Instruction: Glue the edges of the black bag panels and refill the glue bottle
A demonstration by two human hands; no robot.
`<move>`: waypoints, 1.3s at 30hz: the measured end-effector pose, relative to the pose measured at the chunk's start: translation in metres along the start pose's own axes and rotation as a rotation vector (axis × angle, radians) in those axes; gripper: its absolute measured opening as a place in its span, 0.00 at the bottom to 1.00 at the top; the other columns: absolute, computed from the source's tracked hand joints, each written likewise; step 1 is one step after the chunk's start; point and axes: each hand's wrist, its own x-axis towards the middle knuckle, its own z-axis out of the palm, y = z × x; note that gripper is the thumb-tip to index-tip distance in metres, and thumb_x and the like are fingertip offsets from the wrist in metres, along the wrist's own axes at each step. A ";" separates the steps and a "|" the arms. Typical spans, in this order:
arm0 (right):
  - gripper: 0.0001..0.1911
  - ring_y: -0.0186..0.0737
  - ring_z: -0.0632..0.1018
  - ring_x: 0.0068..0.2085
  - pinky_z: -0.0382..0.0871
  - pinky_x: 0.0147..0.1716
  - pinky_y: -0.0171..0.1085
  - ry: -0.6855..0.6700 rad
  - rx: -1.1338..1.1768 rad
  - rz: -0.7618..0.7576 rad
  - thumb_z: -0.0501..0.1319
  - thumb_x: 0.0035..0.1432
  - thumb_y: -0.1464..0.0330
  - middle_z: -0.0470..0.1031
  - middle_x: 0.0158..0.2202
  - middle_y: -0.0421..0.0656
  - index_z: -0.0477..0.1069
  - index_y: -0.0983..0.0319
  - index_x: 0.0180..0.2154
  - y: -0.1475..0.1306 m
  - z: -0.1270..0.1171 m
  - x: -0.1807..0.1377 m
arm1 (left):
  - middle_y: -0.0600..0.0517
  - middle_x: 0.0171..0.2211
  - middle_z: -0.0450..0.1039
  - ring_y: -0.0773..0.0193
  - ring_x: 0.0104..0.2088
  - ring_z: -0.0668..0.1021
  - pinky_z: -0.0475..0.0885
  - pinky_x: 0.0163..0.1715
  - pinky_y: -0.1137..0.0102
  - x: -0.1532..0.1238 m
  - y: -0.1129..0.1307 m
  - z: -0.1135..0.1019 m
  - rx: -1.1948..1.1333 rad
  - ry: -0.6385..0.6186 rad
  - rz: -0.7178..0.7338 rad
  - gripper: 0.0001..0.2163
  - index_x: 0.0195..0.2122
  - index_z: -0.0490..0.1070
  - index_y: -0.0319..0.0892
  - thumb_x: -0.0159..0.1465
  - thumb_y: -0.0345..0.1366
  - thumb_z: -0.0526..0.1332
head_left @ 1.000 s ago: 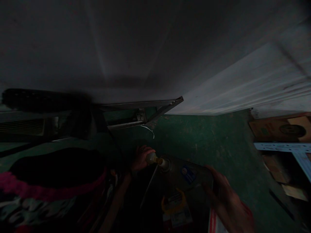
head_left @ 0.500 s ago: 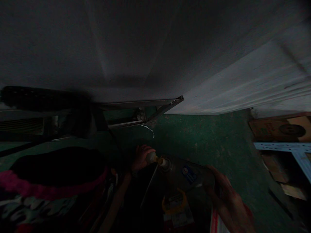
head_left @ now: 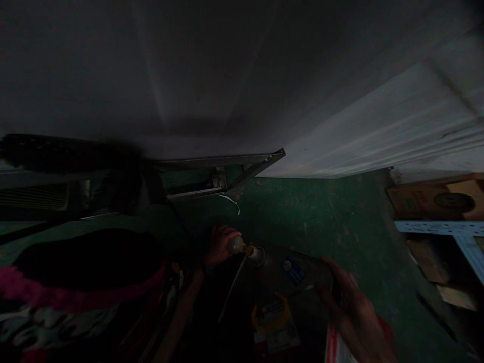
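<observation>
My left hand is closed around a small pale bottle, its mouth turned toward the spout of a large rectangular can. The two openings meet or nearly meet; in this dim light I cannot tell whether anything flows. The can has a pale round neck, a blue label and a red-and-white side at the lower right. At its far right edge, my right hand grips it. A yellow curved piece, perhaps a handle, shows on the dark lower part of the can.
Green floor lies beneath, with a white strip on it. A metal frame stands against the grey wall. At right are a cardboard box and a light-blue stand. A black rounded shape with pink trim and patterned fabric fills the lower left.
Both hands keep almost the same place, with bottle and can still mouth to mouth. The can's top looks slightly darker; little else differs.
</observation>
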 end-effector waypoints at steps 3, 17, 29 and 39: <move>0.23 0.48 0.71 0.52 0.68 0.49 0.49 -0.008 -0.008 -0.019 0.52 0.58 0.59 0.69 0.51 0.47 0.59 0.57 0.55 0.000 0.000 0.001 | 0.52 0.52 0.67 0.52 0.57 0.61 0.44 0.58 0.52 -0.001 -0.004 0.001 -0.002 0.000 0.018 0.22 0.51 0.67 0.50 0.53 0.35 0.60; 0.23 0.49 0.72 0.52 0.69 0.49 0.49 0.024 -0.082 -0.076 0.51 0.58 0.59 0.71 0.51 0.48 0.59 0.59 0.54 -0.005 -0.003 -0.001 | 0.51 0.53 0.67 0.51 0.57 0.61 0.46 0.58 0.53 -0.001 0.001 -0.006 -0.006 -0.034 0.000 0.24 0.51 0.67 0.48 0.51 0.33 0.61; 0.24 0.48 0.70 0.54 0.67 0.51 0.49 0.009 -0.166 -0.141 0.51 0.60 0.60 0.69 0.52 0.49 0.56 0.59 0.56 0.003 0.004 0.000 | 0.51 0.53 0.67 0.52 0.57 0.61 0.44 0.58 0.51 -0.002 -0.001 -0.004 -0.022 -0.021 0.007 0.22 0.51 0.67 0.48 0.53 0.33 0.59; 0.24 0.49 0.68 0.55 0.67 0.51 0.51 -0.004 -0.073 -0.115 0.52 0.58 0.63 0.67 0.53 0.48 0.55 0.57 0.56 -0.009 0.003 0.001 | 0.52 0.53 0.67 0.52 0.56 0.62 0.46 0.57 0.52 0.000 -0.006 -0.001 -0.008 -0.007 0.037 0.23 0.51 0.67 0.50 0.52 0.34 0.60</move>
